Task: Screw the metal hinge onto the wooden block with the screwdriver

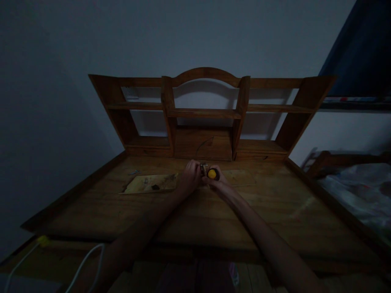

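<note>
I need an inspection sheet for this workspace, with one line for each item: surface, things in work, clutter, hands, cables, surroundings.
Surface: wooden desk, bare wood, in very dim light.
Job's things: yellow-and-black object and small metal part, too dark to identify.
Clutter: flat stained board lying left of the hands; small item behind it.
Grippers: left hand closed on the small metal part; right hand closed on the yellow-and-black object.
Cables: white cable below the desk's near left edge.
Surroundings: shelf unit at the desk's back; bed at right.
</note>
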Demonstrator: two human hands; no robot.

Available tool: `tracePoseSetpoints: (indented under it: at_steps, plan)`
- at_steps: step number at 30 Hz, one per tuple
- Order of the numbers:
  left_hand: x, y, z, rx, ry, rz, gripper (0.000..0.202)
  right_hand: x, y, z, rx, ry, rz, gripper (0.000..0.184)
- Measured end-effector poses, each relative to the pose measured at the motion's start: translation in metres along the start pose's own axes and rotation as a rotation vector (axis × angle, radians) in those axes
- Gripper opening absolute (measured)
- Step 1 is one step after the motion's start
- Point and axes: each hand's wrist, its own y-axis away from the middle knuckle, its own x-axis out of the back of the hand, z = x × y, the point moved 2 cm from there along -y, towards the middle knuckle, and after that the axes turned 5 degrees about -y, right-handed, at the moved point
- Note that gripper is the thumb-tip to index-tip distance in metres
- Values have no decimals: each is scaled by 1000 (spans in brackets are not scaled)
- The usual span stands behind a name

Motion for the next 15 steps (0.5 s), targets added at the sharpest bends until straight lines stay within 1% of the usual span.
tracePoseSetpoints:
  at_steps: [4, 10, 12, 15]
  plan:
    - [-2, -1, -4, -1, 30, -17, 24, -3, 2, 1, 4, 16, -36, 54]
    - [-4, -6, -8, -27, 45, -63, 28, -12, 5, -4, 2, 76, -67, 56]
    - [-4, -7, -8, -7, 91, -68, 29, -14, 5, -6, 8, 82, -68, 58]
    - [-2, -6, -6, 49, 151, -33, 30, -16, 6, -8, 12, 100, -48, 61]
